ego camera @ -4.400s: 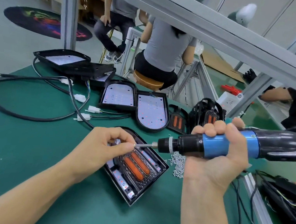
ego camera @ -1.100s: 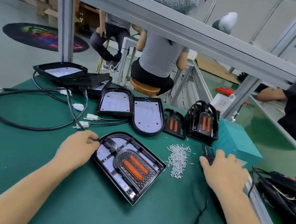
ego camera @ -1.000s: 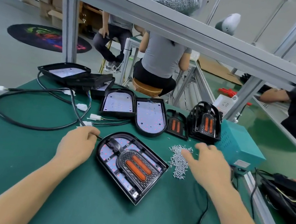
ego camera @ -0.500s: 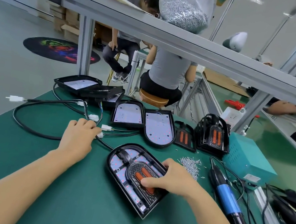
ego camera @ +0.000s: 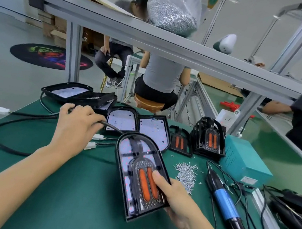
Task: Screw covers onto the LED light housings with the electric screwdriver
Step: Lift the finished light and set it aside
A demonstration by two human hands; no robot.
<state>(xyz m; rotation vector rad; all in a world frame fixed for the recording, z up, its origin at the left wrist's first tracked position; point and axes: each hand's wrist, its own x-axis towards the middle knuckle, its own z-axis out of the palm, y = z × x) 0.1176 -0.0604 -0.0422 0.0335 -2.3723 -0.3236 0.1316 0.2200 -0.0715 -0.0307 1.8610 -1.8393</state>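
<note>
My right hand grips the near right corner of the covered LED housing, thumb pressed on top beside the two orange strips, fingers curled underneath. The near end looks lifted off the green mat; the rounded far end points away from me. My left hand is closed around the housing's black cable, just beyond its rounded end.

The black ribbed cover sits on this housing, over a pale LED board flecked with red. I cannot make out screw heads at this size, so whether every screw is in I cannot tell. With the electric screwdriver lying idle on the mat to my right, well clear of both hands, I judge this unit finished and being moved off.

Work left, by my reading: two open housings with bare boards lie just beyond, a loose cover beside them, a stack of covers further right. A pile of loose screws lies between housing and driver. More housings sit at the far left edge.
</note>
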